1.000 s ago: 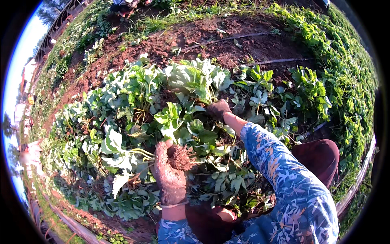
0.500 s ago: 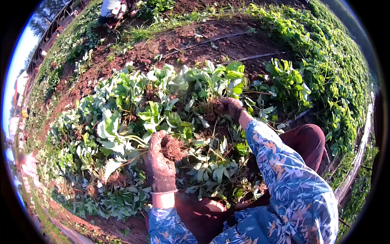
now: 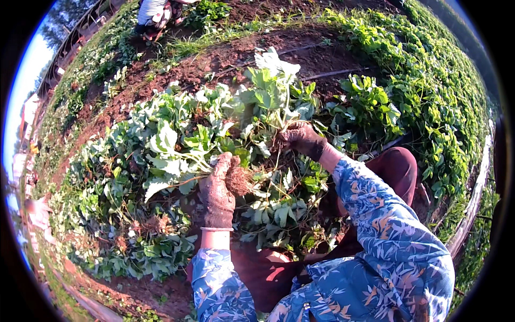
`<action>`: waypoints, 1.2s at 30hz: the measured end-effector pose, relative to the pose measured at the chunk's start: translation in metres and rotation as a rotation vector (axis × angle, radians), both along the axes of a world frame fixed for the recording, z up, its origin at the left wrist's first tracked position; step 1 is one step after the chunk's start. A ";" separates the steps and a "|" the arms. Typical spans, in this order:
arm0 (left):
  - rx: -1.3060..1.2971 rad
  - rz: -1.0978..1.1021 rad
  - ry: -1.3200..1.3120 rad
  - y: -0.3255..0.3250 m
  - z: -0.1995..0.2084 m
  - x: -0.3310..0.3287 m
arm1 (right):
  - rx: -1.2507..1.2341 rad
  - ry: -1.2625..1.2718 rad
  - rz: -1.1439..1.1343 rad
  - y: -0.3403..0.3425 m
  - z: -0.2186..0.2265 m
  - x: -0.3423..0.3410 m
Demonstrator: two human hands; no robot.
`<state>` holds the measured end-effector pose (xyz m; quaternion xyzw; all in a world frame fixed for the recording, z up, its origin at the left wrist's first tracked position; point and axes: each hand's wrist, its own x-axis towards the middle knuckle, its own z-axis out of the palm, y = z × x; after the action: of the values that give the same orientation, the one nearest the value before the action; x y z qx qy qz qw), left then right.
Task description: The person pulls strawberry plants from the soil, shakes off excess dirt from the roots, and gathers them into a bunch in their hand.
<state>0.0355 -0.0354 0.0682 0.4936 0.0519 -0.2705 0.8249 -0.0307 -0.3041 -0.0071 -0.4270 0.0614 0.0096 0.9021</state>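
Observation:
My left hand [image 3: 218,196], in a soil-stained glove, is closed around a bunch of strawberry plants [image 3: 167,155]. Their pale leaves stick out to the left, and a clump of brown roots [image 3: 240,180] shows on the right of the fingers. Farther off and to the right, my gloved right hand [image 3: 304,140] pinches the base of another strawberry plant [image 3: 268,90], whose leaves stand up above the pile. Its roots are mostly hidden by the fingers. Beneath both hands lies a heap of uprooted strawberry plants [image 3: 129,182], leaves and roots mixed.
Dense green plants [image 3: 434,107] grow along the right side. Bare reddish soil [image 3: 236,53] with thin dark strips stretches behind the heap. Another person [image 3: 154,15] is low down at the far left. My bent knee [image 3: 399,172] is beside my right forearm.
My right hand has raised a strawberry plant out of the heap, its leaves now higher. My left hand, with its bunch, has moved slightly up and right.

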 end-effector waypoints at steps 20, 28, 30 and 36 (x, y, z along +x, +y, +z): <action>0.182 0.144 0.006 -0.033 -0.014 -0.012 | -1.743 -0.507 -0.102 0.066 0.086 0.006; 0.457 0.020 -0.057 -0.029 -0.006 -0.015 | -1.234 -0.202 0.046 0.056 0.078 0.010; 0.310 0.107 -0.008 -0.025 -0.007 -0.010 | -1.640 -0.234 -0.079 0.053 0.067 0.006; 0.205 0.376 -0.158 -0.022 -0.012 0.000 | -1.925 0.015 -0.180 0.030 0.042 -0.002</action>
<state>0.0351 -0.0574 0.0559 0.5762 0.1053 -0.0656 0.8078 -0.0326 -0.2746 0.0345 -0.9770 0.0811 -0.1114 0.1626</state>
